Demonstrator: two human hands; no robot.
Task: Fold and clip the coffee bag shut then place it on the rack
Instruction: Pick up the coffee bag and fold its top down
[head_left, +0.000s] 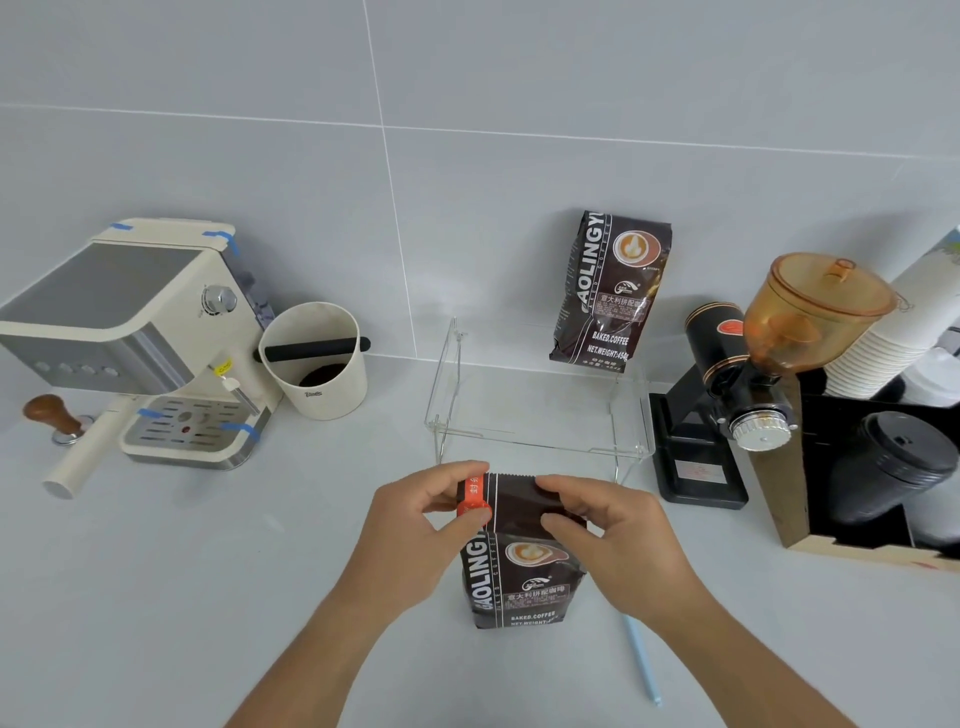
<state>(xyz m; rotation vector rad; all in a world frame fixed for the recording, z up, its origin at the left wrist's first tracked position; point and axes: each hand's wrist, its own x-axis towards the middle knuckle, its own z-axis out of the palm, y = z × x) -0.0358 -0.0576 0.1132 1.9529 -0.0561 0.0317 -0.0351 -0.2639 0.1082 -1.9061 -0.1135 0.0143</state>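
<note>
A dark brown coffee bag (524, 582) stands upright on the grey counter in front of me, its top flattened and folded over. My left hand (415, 525) pinches an orange clip (474, 498) against the left end of the folded top. My right hand (608, 535) grips the right part of the fold between thumb and fingers. Just behind the bag stands a clear acrylic rack (540, 415). A second, identical coffee bag (608, 291) leans against the wall on the rack's back right.
A cream espresso machine (130, 343) with a tamper (52, 413) and a knock box (314, 358) sits at the left. A black coffee grinder (748, 384), stacked paper cups (893, 332) and black lids (893, 467) stand at the right. A pale blue stick (641, 660) lies near my right forearm.
</note>
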